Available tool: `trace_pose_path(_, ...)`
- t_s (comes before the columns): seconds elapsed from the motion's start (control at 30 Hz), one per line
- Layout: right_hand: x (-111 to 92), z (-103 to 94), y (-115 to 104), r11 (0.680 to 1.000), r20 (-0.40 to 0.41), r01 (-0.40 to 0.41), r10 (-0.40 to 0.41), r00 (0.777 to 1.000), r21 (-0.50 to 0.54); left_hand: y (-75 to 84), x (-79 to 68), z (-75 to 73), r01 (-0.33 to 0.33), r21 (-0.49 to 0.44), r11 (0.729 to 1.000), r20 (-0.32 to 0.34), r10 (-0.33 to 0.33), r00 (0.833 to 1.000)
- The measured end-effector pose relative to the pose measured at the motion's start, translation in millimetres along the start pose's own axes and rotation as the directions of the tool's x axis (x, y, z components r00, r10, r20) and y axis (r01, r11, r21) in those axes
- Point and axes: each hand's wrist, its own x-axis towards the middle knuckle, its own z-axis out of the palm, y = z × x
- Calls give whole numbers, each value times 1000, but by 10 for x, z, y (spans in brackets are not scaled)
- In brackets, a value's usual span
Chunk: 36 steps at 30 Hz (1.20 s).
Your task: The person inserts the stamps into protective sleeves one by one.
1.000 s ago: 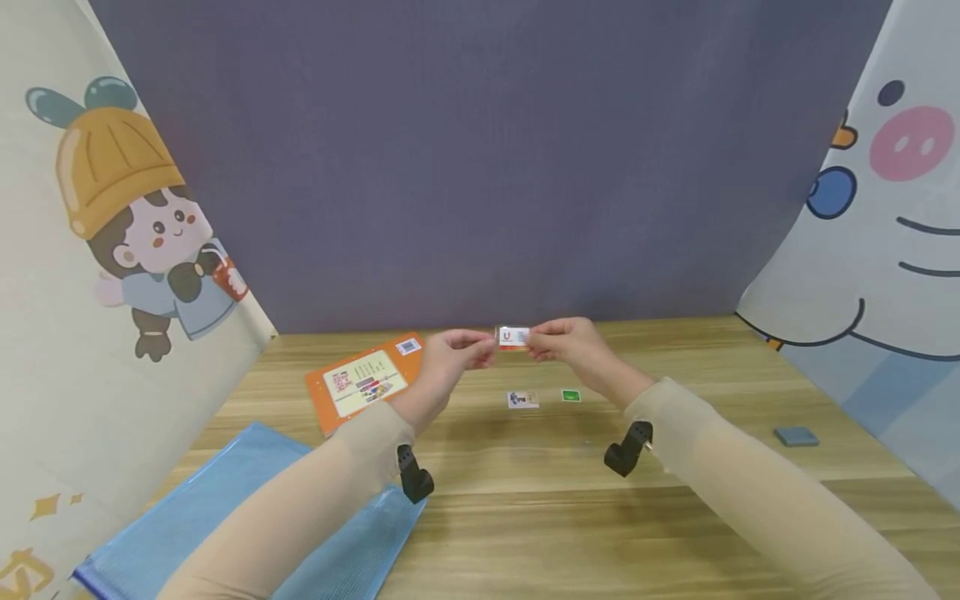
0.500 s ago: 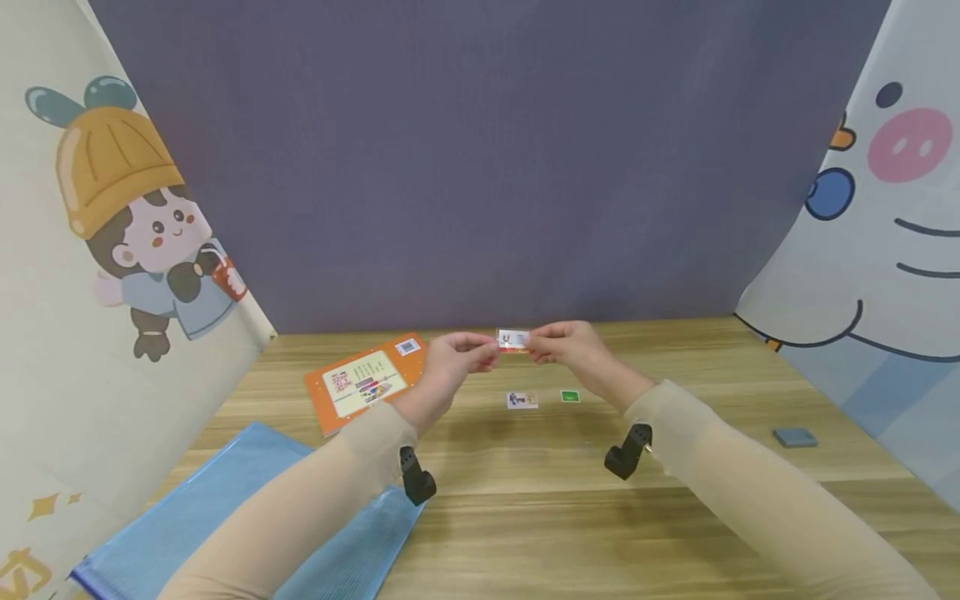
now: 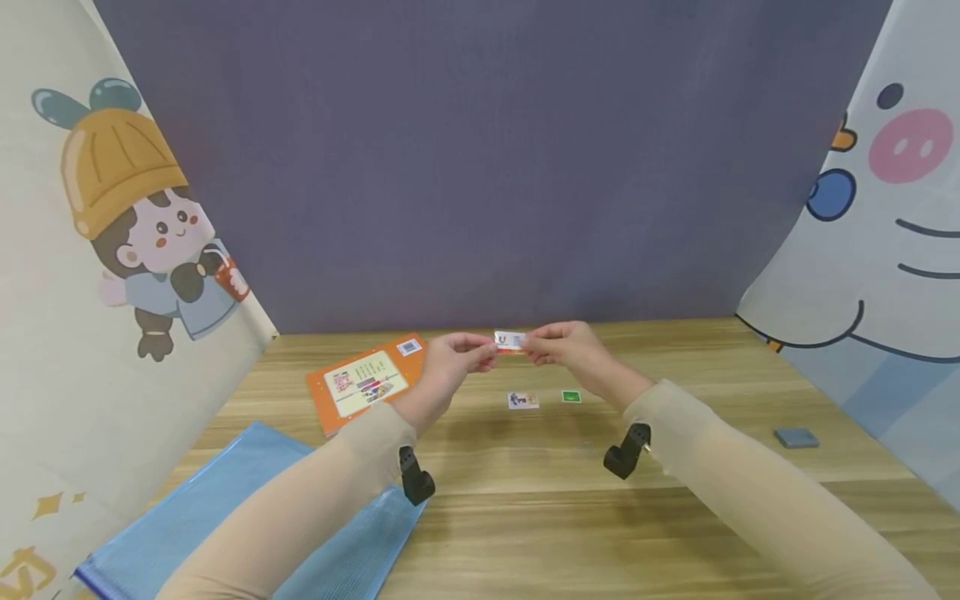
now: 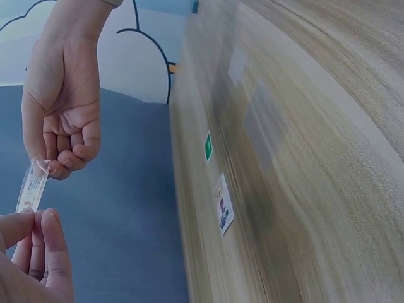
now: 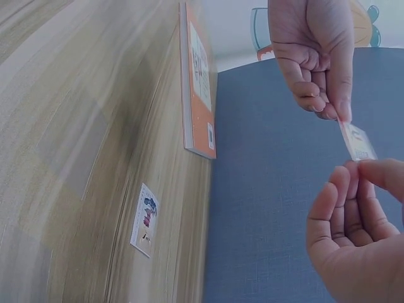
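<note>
Small white rectangular card in clear plastic (image 3: pixel 509 340) is up over the wooden counter (image 3: pixel 525 542), left hand (image 3: pixel 453 365) and right hand (image 3: pixel 573 345) each with fingers pinched closed on opposite ends; best hold edges only, level, lightly taut. Below lie white-bordered green paper rectangle (image 3: pixel 571 397), white picture-printed paper rectangle (image 3: pixel 523 401) and faint clear rectangles (image 4: pixel 265 123), easily missed; flat orange-covered book (image 3: pixel 367 379) sits near left hand.

Orange book (image 3: pixel 367 383) lay partly hidden by the left sleeve (image 3: pixel 300 508), blue bag (image 3: pixel 217 492) in front of the book was cut off, card (image 3: pixel 509 339) right of the book bore unreadably small print
</note>
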Motion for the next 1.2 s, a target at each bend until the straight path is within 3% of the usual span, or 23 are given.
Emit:
trace_pose_path(0.37,-44,11,-37,999,47,11,-13,999,48,-16,-13,-29,0,10,1000,-47,0,999)
trace_pose_path(0.6,-47,36,-48,996,89,69,-73,993,51,-34,-21,-72,16,-4,1000,-67,-16,998)
trace_pose_path(0.93,-40,163,15,990,46,135,-133,990,-39,-80,-36,-158,38,-19,999,-48,-39,998)
trace_pose_path(1.2,-23,272,48,989,29,145,-145,989,-14,-88,-70,-224,82,-14,997,-21,-82,996)
